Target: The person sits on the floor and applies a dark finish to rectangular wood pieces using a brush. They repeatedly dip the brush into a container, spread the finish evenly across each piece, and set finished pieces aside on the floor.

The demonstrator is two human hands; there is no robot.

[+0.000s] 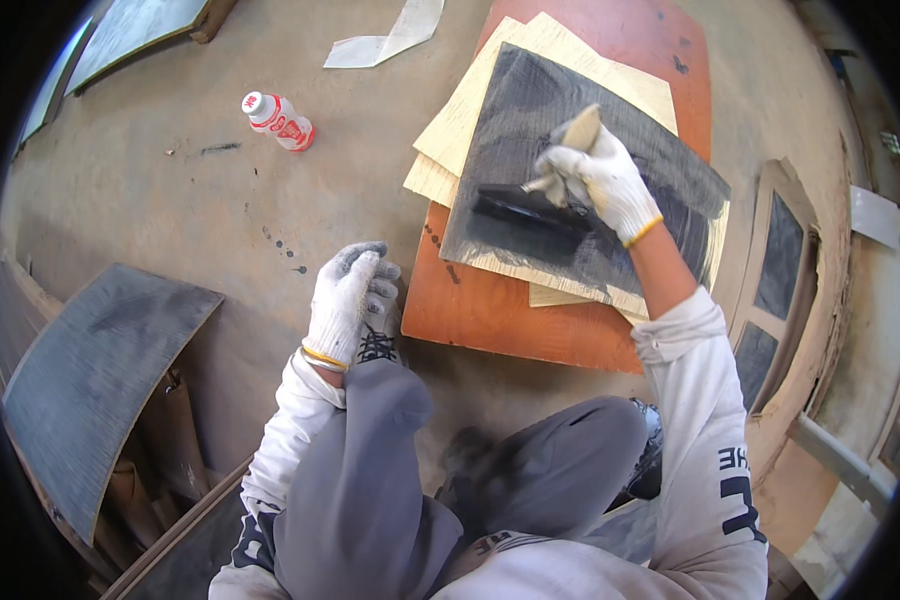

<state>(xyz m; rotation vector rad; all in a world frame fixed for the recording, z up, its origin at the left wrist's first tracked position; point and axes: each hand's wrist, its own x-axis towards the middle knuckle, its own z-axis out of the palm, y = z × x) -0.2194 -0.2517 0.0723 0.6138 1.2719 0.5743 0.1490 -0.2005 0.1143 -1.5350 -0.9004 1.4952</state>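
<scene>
The right hand (600,185), in a white knitted glove with a yellow cuff edge, is closed around a tool with a pale, wooden-looking handle (582,128) that sticks up past the thumb. The tool's lower end is largely hidden by the fingers; it is over the thin rectangular wood sheet smeared with black (515,100). A glossy, darker black band runs across that sheet just left of the hand.

Several pale bare wood sheets (450,125) lie askew beneath it, on a large reddish-brown board (510,325) on the floor (170,190).

The left hand (345,305), gloved alike, is near the left knee and the laced shoe (377,345), fingers loosely curled; nothing shows in its grasp.

Farther left stands a white plastic bottle with red markings (282,122). A dark grey curved-looking panel (110,370) is at the near left, and a tan frame with dark insets (778,265) at the right.
</scene>
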